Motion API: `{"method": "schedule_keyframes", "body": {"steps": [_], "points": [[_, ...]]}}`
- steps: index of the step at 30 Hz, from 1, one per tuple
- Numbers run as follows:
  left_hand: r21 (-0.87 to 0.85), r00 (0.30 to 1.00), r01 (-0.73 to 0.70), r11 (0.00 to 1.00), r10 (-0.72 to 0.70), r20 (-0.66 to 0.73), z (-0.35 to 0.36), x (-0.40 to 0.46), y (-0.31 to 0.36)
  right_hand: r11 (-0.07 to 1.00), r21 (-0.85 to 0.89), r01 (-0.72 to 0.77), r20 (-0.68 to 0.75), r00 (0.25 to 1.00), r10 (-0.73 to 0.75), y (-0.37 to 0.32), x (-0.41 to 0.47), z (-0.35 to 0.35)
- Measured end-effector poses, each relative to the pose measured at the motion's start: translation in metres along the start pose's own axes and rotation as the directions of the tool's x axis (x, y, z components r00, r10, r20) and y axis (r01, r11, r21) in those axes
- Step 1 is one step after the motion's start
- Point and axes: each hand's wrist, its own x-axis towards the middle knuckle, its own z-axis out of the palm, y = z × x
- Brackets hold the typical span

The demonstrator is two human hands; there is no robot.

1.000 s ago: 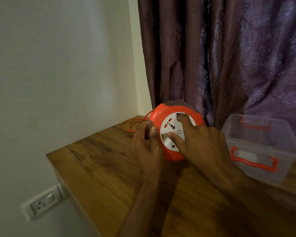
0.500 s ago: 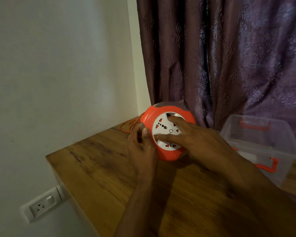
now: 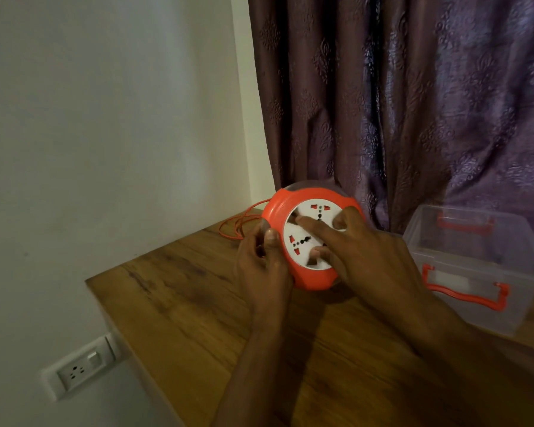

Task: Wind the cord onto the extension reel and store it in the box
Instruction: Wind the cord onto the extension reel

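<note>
A round orange extension reel (image 3: 278, 211) with a white socket face stands on edge on the wooden table (image 3: 179, 291). My left hand (image 3: 261, 266) grips its left rim, thumb on the orange edge. My right hand (image 3: 361, 257) lies across the white face, fingers spread and pressed into it. A loose orange cord (image 3: 238, 224) trails in loops from the reel's left side toward the wall. A clear plastic box (image 3: 506, 309) with orange handles stands open to the right of the reel.
A dark purple curtain (image 3: 413, 103) hangs right behind the reel and box. The white wall (image 3: 105, 118) borders the table on the left, with a power socket (image 3: 80, 369) below the table edge.
The white socket face has turned under my right hand's fingers. The reel stays in about the same place, and my left hand keeps its grip on the rim.
</note>
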Motion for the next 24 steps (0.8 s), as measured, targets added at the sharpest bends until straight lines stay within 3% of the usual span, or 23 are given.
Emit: {"method": "schedule_keyframes", "body": {"steps": [4, 10, 15, 19, 24], "points": [[0.023, 1.000, -0.021, 1.000, 0.021, 0.023, 0.003, -0.005, 0.002, 0.993, 0.045, -0.110, -0.115, 0.987, 0.114, -0.002, -0.002, 0.006], [0.061, 1.000, -0.016, 0.998, 0.015, 0.011, 0.004, -0.004, 0.002, 0.979, 0.083, -0.189, -0.131, 0.971, 0.198, -0.012, 0.000, 0.003], [0.020, 0.999, -0.018, 1.000, 0.018, -0.026, 0.004, -0.004, 0.001, 0.998, 0.045, -0.046, -0.084, 0.995, 0.050, -0.005, 0.005, -0.010], [0.033, 0.998, -0.036, 0.999, 0.037, -0.041, 0.001, -0.001, 0.000, 0.986, -0.018, 0.168, 0.082, 0.983, -0.166, -0.004, 0.005, -0.014], [0.035, 0.999, -0.015, 0.999, 0.017, -0.048, -0.001, 0.000, 0.000, 0.978, -0.016, 0.208, 0.132, 0.970, -0.204, -0.003, 0.002, -0.010]]}}
